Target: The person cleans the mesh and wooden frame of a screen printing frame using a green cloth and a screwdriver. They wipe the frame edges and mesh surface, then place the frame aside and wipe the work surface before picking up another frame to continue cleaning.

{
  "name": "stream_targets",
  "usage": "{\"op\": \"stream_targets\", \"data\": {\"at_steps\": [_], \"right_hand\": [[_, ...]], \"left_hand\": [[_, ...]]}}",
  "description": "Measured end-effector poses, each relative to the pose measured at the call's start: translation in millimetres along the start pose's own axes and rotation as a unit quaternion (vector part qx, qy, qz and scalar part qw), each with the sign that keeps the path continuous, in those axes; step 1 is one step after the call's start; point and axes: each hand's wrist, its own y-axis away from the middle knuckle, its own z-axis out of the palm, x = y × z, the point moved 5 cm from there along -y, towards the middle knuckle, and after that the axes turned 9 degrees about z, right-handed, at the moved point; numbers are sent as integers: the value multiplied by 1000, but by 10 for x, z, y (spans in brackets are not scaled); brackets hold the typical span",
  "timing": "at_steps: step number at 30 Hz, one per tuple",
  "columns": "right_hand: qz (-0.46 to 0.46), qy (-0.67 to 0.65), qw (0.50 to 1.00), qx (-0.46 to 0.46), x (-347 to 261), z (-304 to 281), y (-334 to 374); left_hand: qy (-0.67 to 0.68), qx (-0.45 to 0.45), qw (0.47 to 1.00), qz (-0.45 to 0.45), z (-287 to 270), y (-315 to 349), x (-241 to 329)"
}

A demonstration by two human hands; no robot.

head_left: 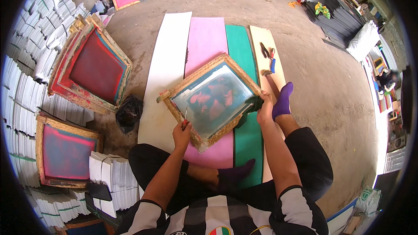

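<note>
A wooden silk-screen frame (230, 138) lies tilted across my lap and the coloured boards. Its blue-edged mesh (217, 93) shows pale leaf shapes. My right hand (265, 108) grips the frame's right corner, beside a loose dark flap (249, 109) hanging over the rim. In my left hand (182, 135) is a red-handled screwdriver (186, 123), fingers closed round the grip. Its thin metal shaft points up over the left edge of the mesh. Just beyond my right foot lie black pliers (264, 51), a red-and-blue-handled tool (272, 61) and a tool with a brown handle (272, 86).
White, pink, green and cream boards (170, 56) lie under me. Stained screen frames (96, 65) lean at left against stacked white sheets (21, 100), near a black plastic bag (129, 113). Dark stacked sheets (335, 21) stand far right. Another person (386, 79) is at the right edge.
</note>
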Motion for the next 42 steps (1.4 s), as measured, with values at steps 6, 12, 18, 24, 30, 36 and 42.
{"op": "stream_targets", "data": {"at_steps": [6, 12, 18, 24, 30, 36, 42], "right_hand": [[-65, -223, 967, -108, -310, 631, 3], [-209, 390, 892, 92, 215, 480, -347], [-72, 479, 842, 238, 802, -131, 424], [-66, 407, 888, 205, 1293, -301, 289], [-117, 492, 847, 167, 1021, -89, 250], [-112, 607, 780, 102, 547, -50, -176], [-184, 637, 734, 150, 414, -161, -292]], "left_hand": [[-43, 35, 997, 57, -90, -312, 58], [-187, 31, 972, 139, -290, -922, 162], [-332, 42, 938, 87, -568, -1413, 285], [-302, -79, 949, 46, -588, -1736, -169], [-321, -100, 942, -2, -824, -1467, -128], [-326, -258, 909, -16, -815, -849, -151], [-332, -293, 896, -25, -727, -549, 72]]}}
